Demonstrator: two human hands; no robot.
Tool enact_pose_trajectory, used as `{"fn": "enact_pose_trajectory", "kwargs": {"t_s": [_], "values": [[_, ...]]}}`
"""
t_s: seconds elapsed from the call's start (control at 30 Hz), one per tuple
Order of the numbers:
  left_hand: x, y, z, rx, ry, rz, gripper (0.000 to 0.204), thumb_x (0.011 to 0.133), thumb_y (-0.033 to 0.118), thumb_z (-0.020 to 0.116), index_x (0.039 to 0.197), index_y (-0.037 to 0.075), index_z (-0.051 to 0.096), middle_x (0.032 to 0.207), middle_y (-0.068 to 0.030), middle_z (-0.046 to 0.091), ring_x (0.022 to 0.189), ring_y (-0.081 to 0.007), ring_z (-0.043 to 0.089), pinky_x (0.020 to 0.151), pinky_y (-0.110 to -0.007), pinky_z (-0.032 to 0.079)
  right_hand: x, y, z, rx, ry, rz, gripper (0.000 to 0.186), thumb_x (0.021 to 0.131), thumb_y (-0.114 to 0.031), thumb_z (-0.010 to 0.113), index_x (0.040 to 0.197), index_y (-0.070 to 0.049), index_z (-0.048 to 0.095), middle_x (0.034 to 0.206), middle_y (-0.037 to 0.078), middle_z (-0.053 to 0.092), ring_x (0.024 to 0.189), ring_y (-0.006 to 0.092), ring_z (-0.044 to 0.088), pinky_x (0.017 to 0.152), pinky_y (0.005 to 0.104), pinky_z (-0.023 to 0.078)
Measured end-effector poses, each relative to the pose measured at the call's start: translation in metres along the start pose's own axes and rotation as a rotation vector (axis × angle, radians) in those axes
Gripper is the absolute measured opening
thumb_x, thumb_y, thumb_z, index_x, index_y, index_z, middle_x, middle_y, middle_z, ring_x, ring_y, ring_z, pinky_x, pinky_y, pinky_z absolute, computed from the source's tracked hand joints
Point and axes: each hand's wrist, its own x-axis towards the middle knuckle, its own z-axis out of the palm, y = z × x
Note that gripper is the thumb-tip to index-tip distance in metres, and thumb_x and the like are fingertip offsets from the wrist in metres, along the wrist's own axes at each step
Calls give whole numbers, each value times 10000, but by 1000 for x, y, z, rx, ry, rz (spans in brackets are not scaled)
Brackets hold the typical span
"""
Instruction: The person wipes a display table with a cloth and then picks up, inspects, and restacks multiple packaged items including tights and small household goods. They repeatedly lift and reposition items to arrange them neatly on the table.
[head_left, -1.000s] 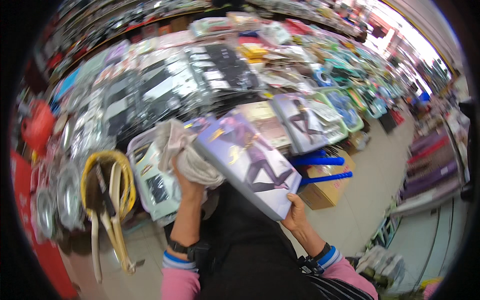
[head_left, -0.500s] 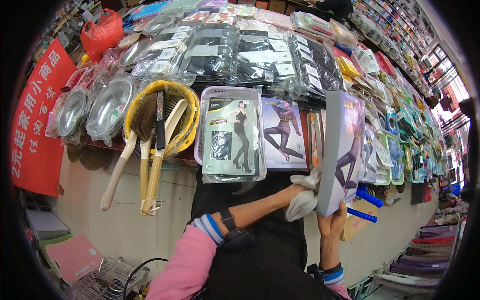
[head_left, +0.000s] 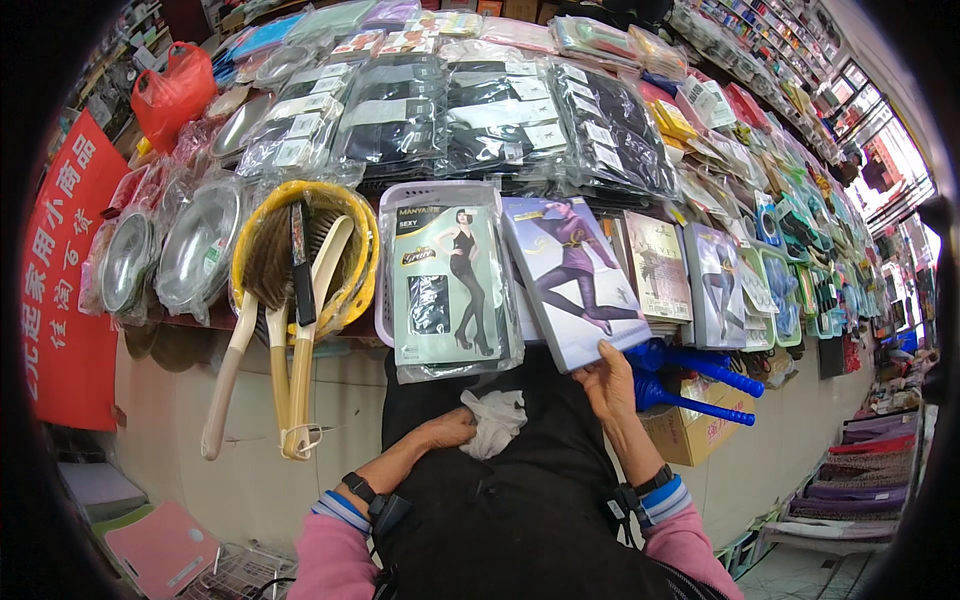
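Moved: Your purple box [head_left: 578, 275] has swung left and tipped down, face up, and your left hand [head_left: 447, 430] has pulled back to your lap with the cloth [head_left: 494, 424].
Left fingers: They are curled tight around the pale cloth, over your black clothes.
Right fingers: Your right hand [head_left: 607, 382] pinches the box's near right corner, thumb on top; the other fingers are partly hidden.
Box spot: It sits tilted between the tights pack [head_left: 452, 285] and the beige pack [head_left: 657, 265]. You can't tell if its far end touches down.
Close by: The tights pack lies over the lilac basket [head_left: 384, 275], tight on the box's left. Another purple box [head_left: 716, 285] stands past the beige pack.
In the way: Blue handles [head_left: 705, 370] poke out just beside your right hand, above a brown carton [head_left: 690, 430].
Farther left: Brushes [head_left: 278, 260] stick out of a yellow tub [head_left: 370, 250].
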Motion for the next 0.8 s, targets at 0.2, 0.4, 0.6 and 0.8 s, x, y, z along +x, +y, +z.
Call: {"fn": "enact_pose_trajectory", "kwargs": {"t_s": [0.2,0.4,0.6,0.8], "values": [[9,-13,-1,0,47,12,425,879,232,576,1217,-25,590,1217,-172,635,1132,-259,578,962,-345,439,27,20,10,-12,76,36,385,879,-273,676,1136,-20,540,1002,114,637,841,263,655,624,382,560],[-15,45,-8,-33,86,36,399,868,198,554,1187,-37,598,1150,-182,660,1065,-265,607,901,-361,465,24,17,14,-300,-29,272,619,909,-446,608,1178,99,491,931,260,659,696,325,686,541,376,580],[-5,33,-2,-227,77,130,473,823,59,601,1286,-21,552,1315,-146,575,1236,-243,503,1038,-327,379,30,13,21,-425,47,358,706,897,-509,593,1263,75,444,846,274,665,630,297,674,505,338,556],[2,3,0,-204,111,40,557,872,170,662,1371,7,476,1400,-131,506,1313,-257,439,1095,-337,318,19,-10,1,-419,-10,358,644,898,-520,583,1174,55,493,830,245,675,605,273,672,491,331,542]]}}
